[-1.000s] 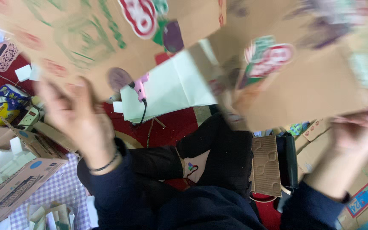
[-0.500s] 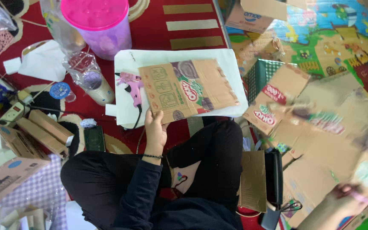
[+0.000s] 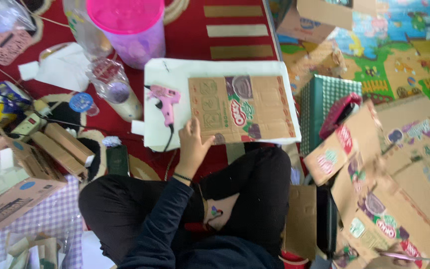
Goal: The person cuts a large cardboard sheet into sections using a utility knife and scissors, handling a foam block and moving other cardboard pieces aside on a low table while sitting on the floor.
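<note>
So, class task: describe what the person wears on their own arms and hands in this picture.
The left hand is bare, with a thin dark bracelet at the wrist and a long dark navy sleeve above it. The right hand is blurred at the frame's bottom edge; its clothing cannot be told.

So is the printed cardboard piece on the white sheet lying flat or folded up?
Flat. The cardboard piece lies spread, printed face up, on the white sheet, with the left hand pressing its lower left edge.

Matt printed cardboard sheet [image 3: 240, 108], glossy plastic glue gun [image 3: 164, 97]
</note>
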